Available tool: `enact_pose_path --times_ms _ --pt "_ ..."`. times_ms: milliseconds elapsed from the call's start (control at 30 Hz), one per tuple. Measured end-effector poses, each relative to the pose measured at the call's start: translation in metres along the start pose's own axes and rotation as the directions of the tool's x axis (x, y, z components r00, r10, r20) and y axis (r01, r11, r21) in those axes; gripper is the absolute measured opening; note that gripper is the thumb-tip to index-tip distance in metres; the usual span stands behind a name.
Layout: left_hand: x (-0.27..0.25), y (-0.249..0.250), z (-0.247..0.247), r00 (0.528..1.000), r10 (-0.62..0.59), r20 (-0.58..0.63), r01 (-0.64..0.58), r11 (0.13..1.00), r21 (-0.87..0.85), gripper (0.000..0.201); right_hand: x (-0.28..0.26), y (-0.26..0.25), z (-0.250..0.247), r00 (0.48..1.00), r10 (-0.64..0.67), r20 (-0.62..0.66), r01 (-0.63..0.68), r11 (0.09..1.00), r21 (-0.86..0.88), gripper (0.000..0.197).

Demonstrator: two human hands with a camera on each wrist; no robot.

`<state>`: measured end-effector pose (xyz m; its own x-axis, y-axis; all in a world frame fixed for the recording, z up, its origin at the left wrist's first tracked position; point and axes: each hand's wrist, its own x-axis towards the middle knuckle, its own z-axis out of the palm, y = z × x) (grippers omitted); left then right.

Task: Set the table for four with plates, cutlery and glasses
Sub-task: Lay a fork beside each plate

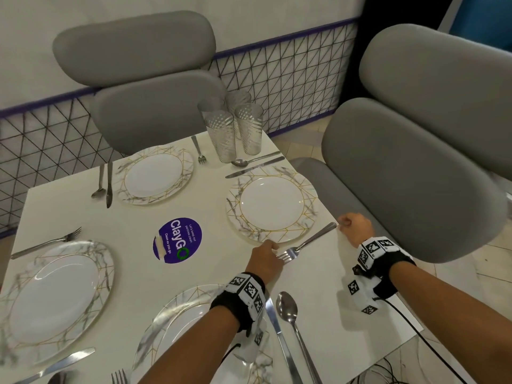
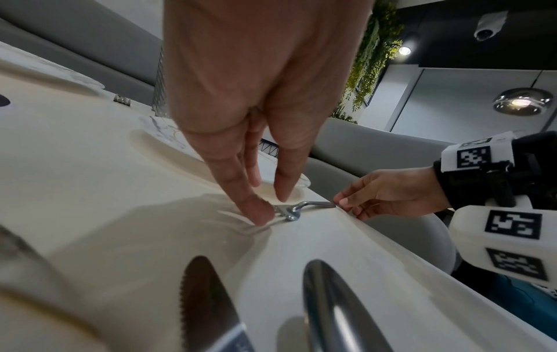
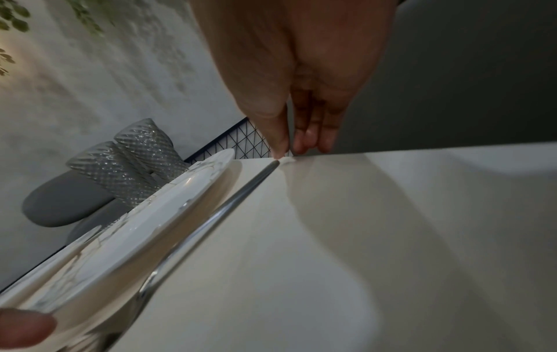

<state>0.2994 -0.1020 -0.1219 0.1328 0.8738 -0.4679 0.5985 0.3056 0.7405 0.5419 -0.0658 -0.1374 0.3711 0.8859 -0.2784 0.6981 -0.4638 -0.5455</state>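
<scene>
- The table point(image 1: 83, 217) carries four marbled plates point(image 1: 271, 207), one at each place.
- Four patterned glasses point(image 1: 221, 134) stand bunched at the far corner, not yet dealt out.
- Cutlery counted: four forks, four knives, four spoons in view, one spoon only partly seen at the near-left edge.
- Step in hand: squaring the fork point(image 1: 306, 242) just beside the right-hand plate.
- The left hand point(image 1: 264, 261) presses straight fingertips on the tines; the right hand point(image 1: 356, 228), fingers loosely bent, touches the handle tip, gripping nothing.
- Next, I judge, each glass needs carrying to its own place.
</scene>
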Motion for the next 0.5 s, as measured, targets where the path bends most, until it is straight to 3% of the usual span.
enact_pose_path --times_ms 100,200,300,500 --pt "0.0022 -0.0037 0.0004 0.998 -0.045 -0.043 0.043 0.998 -0.041 0.026 0.0002 0.0014 0.0010 1.000 0.029 -0.002 -0.029 0.999 0.040 0.024" --pt "0.0013 -0.0036 -0.0002 0.993 -0.093 -0.071 0.077 0.975 -0.208 0.012 0.0001 -0.0018 0.0002 0.998 0.066 -0.007 -0.065 0.995 0.072 0.022" --pt "-0.0005 -0.0006 0.0007 0.994 -0.101 -0.053 0.080 0.949 -0.306 0.025 0.0019 -0.0052 0.0006 0.995 0.097 0.015 -0.098 0.992 0.077 0.019" --pt "0.0028 0.0004 0.0067 0.996 -0.077 -0.040 0.059 0.940 -0.336 0.028 0.0045 -0.0060 0.0037 0.996 0.091 0.021 -0.092 0.995 0.032 0.025"
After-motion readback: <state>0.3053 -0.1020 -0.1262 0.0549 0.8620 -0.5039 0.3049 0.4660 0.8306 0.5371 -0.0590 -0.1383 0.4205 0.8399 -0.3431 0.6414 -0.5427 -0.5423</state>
